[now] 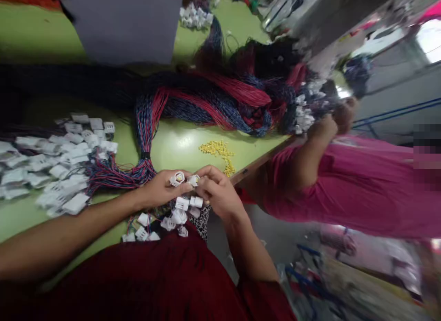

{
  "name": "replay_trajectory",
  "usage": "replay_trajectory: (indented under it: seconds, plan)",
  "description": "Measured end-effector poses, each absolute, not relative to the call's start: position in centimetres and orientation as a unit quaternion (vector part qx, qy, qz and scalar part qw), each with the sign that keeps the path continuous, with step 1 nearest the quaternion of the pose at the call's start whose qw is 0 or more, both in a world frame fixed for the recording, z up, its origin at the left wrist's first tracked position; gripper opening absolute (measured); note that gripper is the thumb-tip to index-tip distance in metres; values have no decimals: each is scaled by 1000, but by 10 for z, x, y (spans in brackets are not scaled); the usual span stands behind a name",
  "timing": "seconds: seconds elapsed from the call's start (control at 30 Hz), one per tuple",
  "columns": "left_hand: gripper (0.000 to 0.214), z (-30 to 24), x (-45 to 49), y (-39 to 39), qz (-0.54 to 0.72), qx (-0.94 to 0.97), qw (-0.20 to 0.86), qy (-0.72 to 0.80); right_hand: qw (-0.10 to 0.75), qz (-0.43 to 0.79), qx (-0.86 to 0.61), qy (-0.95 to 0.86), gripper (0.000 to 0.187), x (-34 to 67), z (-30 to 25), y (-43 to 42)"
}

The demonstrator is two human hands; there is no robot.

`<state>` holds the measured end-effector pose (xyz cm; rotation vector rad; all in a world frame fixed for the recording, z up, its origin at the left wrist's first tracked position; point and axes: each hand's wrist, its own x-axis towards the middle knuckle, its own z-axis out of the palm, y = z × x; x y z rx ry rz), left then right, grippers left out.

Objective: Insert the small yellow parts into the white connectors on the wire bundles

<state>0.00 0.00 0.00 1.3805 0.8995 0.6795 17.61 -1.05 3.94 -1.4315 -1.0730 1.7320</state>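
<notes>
My left hand (163,187) is closed around white plastic wire connectors (178,179), one of them showing a yellow spot inside its face. Close beside it, my right hand (220,192) pinches at a second white connector (194,180), which also has yellow in it. Whether a small yellow piece sits between the right fingertips is too small to tell. More white connectors (179,216) hang below my hands near my lap. A bundle of red and blue wires (145,162), tied with a black band, lies just behind my left hand.
Small yellow pieces (217,148) lie scattered near the table edge (251,167). Many white connectors (51,164) are heaped at left. Long wire bundles (206,100) cross the green table, before a grey box (127,26). A co-worker in pink (344,187) stands at right, handling connectors.
</notes>
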Motion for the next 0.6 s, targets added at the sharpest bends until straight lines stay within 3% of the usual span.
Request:
replay_trajectory:
  seconds: [0.2, 0.33, 0.5, 0.6]
  plan:
    - [24, 0, -2, 1, 334, 554, 664, 376, 365, 612, -555, -429, 5, 163, 37, -9]
    - [21, -4, -1, 0, 374, 496, 695, 361, 411, 462, -630, -470, 17, 164, 33, -12]
    - [25, -7, -1, 0, 386, 487, 706, 340, 333, 488, -605, -534, 18, 171, 31, -21]
    - [29, -4, -3, 4, 351, 501, 710, 349, 371, 400, -551, -632, 11, 171, 33, -27]
